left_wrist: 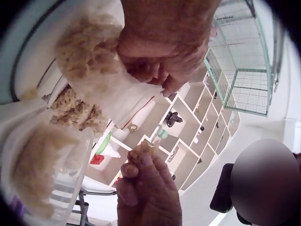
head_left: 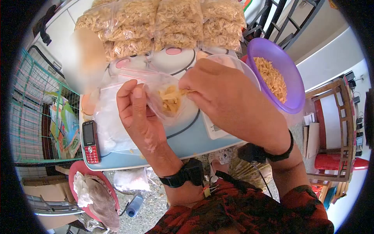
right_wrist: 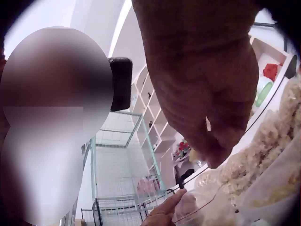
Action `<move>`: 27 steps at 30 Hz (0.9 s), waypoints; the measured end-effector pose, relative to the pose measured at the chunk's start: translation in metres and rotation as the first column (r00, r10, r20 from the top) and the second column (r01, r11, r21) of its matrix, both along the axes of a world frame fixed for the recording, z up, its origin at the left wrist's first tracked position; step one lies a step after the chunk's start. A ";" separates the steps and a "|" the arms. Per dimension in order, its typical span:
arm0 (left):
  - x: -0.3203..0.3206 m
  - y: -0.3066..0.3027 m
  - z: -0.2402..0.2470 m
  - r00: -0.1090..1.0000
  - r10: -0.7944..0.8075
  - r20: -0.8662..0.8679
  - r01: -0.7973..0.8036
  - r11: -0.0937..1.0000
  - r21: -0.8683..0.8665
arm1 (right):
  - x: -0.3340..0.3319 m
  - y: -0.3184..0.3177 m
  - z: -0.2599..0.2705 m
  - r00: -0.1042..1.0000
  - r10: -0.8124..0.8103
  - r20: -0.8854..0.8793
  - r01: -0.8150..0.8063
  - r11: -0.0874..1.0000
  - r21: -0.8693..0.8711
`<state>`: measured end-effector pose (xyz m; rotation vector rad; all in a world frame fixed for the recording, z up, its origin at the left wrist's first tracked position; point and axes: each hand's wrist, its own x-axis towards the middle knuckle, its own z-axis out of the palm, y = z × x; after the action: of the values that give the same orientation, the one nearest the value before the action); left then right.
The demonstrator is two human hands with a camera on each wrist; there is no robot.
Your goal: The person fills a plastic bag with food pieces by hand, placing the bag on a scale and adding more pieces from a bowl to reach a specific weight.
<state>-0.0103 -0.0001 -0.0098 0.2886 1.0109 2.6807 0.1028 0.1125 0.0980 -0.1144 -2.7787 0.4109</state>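
Observation:
My left hand (head_left: 141,113) grips a clear zip bag (head_left: 128,74) that has pale yellow dried flakes (head_left: 169,102) inside. The left wrist view shows the filled bag (left_wrist: 89,56) hanging from the left hand (left_wrist: 164,47), with a red line along its mouth. Close beside the bag, my right hand (head_left: 233,97) pinches a few flakes between thumb and fingertips, seen in the left wrist view (left_wrist: 141,153). Under the right forearm sits a white scale (head_left: 214,130). A clear tub (head_left: 249,72) is partly hidden behind the right hand; the left wrist view shows flakes in it.
Stacked bags of flakes (head_left: 177,23) line the table's far side. A purple bowl (head_left: 294,78) of flakes stands at the right. Empty clear bags (head_left: 111,124) and a red phone (head_left: 90,142) lie at the table's left, near a green wire cage (head_left: 35,113).

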 end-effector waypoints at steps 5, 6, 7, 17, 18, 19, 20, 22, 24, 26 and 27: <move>-0.005 -0.001 -0.007 0.997 -0.060 -0.040 0.062 0.997 0.043 | -0.017 -0.017 -0.005 1.000 0.009 -0.004 -0.009 0.996 -0.088; -0.004 -0.001 -0.005 0.998 -0.060 -0.024 0.061 0.997 0.053 | -0.019 -0.019 -0.006 0.999 0.021 -0.039 -0.025 0.992 -0.121; -0.004 -0.002 -0.003 0.998 -0.060 -0.008 0.060 0.996 0.063 | -0.020 -0.020 -0.007 0.998 0.027 -0.051 -0.034 0.990 -0.133; -0.004 -0.005 -0.001 1.000 -0.031 -0.002 0.031 0.998 0.060 | -0.024 -0.021 -0.025 0.992 0.102 0.077 -0.100 0.994 -0.036; -0.004 -0.006 -0.002 1.000 -0.031 -0.004 0.031 0.997 0.065 | -0.026 -0.021 -0.027 0.992 0.108 0.070 -0.106 0.994 -0.022; -0.005 -0.006 -0.002 1.000 -0.030 -0.006 0.030 0.997 0.070 | -0.026 -0.021 -0.028 0.995 0.099 0.029 -0.098 0.994 -0.050; -0.006 -0.006 -0.001 1.000 -0.002 0.005 0.002 0.998 0.055 | -0.027 -0.021 -0.029 0.996 0.090 -0.011 -0.090 0.993 -0.081; -0.007 -0.005 0.001 0.999 0.047 0.028 -0.047 0.999 0.022 | -0.025 -0.022 -0.029 0.997 0.075 -0.029 -0.078 0.991 -0.106; -0.009 -0.005 -0.004 0.998 0.048 0.039 -0.049 0.998 0.025 | -0.020 -0.021 -0.024 0.998 0.069 0.012 -0.068 0.993 -0.093; -0.011 -0.006 -0.007 0.999 0.024 0.027 -0.026 0.999 0.046 | -0.017 -0.023 -0.028 0.986 0.162 0.040 -0.159 0.985 -0.073; -0.010 -0.008 -0.008 1.000 -0.001 0.008 0.000 0.998 0.065 | -0.015 -0.023 -0.030 0.977 0.207 0.055 -0.203 0.977 -0.063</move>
<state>-0.0208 -0.0080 -0.0183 0.2899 0.9220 2.7160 0.0874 0.0894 0.0676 0.1506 -2.8496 0.5472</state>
